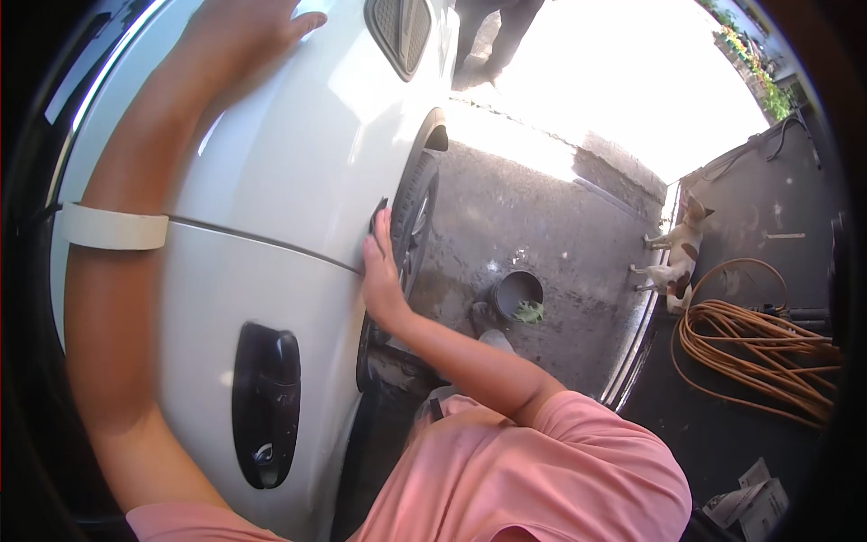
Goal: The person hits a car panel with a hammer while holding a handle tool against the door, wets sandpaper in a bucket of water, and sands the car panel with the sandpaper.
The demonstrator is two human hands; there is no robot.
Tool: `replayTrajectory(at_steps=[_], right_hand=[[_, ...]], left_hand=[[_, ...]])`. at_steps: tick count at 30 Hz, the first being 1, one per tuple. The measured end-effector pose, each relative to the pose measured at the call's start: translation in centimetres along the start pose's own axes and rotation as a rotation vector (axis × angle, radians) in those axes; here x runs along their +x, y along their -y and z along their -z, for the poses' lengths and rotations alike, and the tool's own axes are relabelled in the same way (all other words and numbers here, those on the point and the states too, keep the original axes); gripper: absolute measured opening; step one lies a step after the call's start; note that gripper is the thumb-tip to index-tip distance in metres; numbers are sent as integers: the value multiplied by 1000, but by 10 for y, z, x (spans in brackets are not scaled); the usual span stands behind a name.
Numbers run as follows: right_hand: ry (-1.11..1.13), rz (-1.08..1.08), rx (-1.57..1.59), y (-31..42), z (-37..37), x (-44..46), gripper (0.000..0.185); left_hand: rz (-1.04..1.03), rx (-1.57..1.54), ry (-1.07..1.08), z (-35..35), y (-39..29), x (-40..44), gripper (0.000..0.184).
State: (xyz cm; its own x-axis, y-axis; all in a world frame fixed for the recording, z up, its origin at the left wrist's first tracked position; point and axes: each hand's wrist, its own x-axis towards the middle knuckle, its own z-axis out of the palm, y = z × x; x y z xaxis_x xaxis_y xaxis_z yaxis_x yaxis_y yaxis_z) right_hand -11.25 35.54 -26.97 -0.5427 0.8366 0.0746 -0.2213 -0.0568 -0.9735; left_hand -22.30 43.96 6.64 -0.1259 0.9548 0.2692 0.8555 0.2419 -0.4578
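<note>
A white car panel (271,172) with a dark seam fills the left of the head view. My left hand (248,27) reaches far up over it, thumb stretched out, its fingers partly beyond the top edge. A white band (115,226) circles that forearm. My right hand (382,285) is at the panel's lower edge, beside the wheel (418,212). Its fingers are closed around a small black piece (378,215), whose kind I cannot make out. Nearer to me, a black door handle (265,406) is set in the panel.
On the concrete floor stands a dark bucket (518,291) with something green in it, beside my foot (490,327). A white and brown dog (677,253) stands near a coil of orange hose (750,352). Another person's legs (492,41) show beyond the car. Papers (750,501) lie lower right.
</note>
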Motion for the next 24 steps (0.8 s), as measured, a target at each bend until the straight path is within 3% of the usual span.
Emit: replayTrajectory(at_steps=[4, 8, 10, 18, 24], right_hand=[[54, 93, -68, -6, -13, -50, 64], [-152, 84, -91, -28, 7, 84, 63], [-153, 96, -74, -14, 19, 118, 63], [56, 176, -94, -14, -2, -17, 65], [-195, 135, -49, -13, 34, 159, 62]], left_hand=[[-18, 56, -18, -7, 6, 4, 55], [-53, 82, -9, -15, 15, 9, 56], [-79, 156, -140, -27, 16, 9, 49], [-136, 121, -308, -49, 28, 18, 47], [-134, 173, -165, -36, 23, 23, 48]])
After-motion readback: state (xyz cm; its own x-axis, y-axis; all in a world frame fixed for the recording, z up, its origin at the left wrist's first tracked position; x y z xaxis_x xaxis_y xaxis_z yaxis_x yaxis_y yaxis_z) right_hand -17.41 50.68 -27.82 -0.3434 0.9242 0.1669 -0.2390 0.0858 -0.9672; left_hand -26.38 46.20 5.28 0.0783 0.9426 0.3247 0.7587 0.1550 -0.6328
